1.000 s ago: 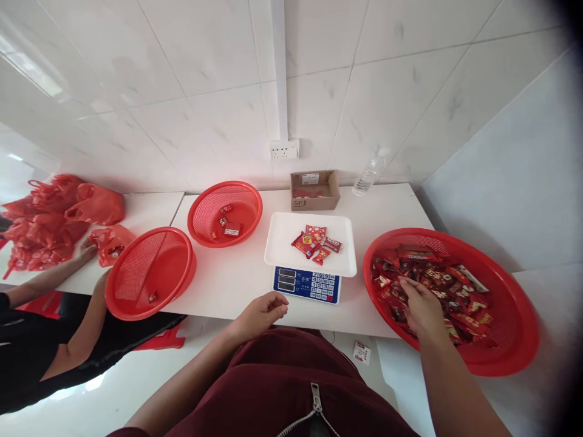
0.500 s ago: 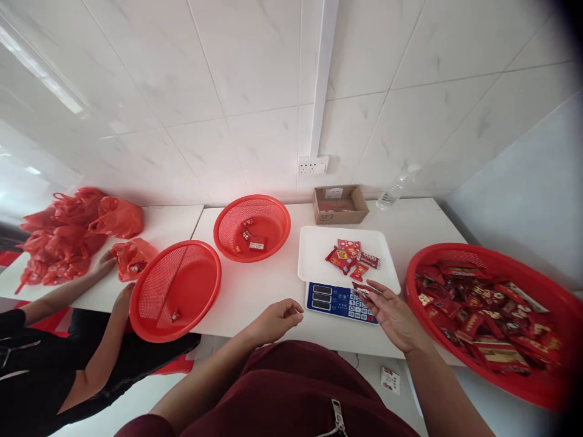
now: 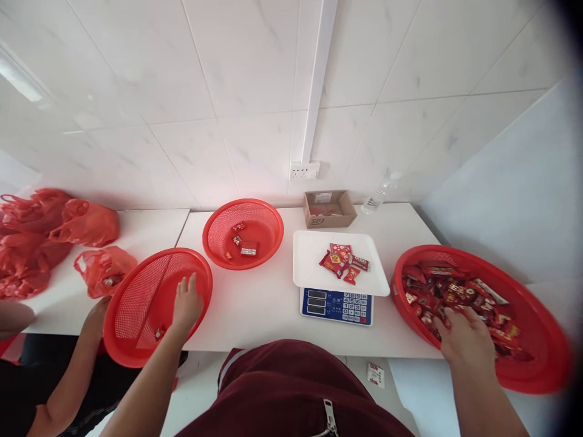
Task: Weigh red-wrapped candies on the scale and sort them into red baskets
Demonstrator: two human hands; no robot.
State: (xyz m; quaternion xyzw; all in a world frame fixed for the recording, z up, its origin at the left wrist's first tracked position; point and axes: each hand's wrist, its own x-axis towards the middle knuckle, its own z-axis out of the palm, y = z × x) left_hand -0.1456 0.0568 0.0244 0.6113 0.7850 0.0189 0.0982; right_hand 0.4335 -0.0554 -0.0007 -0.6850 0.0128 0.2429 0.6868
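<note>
My left hand [image 3: 187, 304] is over the near red mesh basket [image 3: 119, 303], fingers stretched out and nothing seen in them. Low in that basket lies one small wrapped sweet [image 3: 159, 332]. My right hand [image 3: 467, 337] reaches over the large red basket [image 3: 553, 364] at the right, fingers spread above its heap of red-wrapped snacks [image 3: 455, 288]; its fingertips are partly lost among the wrappers. Between my hands stands a blue digital scale [image 3: 337, 306] with a white tray [image 3: 310, 267]. Several red and brown packets [image 3: 337, 264] lie together on the tray.
Another red basket [image 3: 209, 233] holds a few small packs. A cardboard box [image 3: 330, 220] and a clear bottle [image 3: 378, 197] stand by the wall. At left are filled red plastic bags [image 3: 91, 223], and a co-worker's hand [image 3: 98, 309] beside the near basket.
My left hand has moved left over the near basket. My right hand has left the scale for the large basket; the brown wrapped snack it held no longer shows in it. The view has shifted.
</note>
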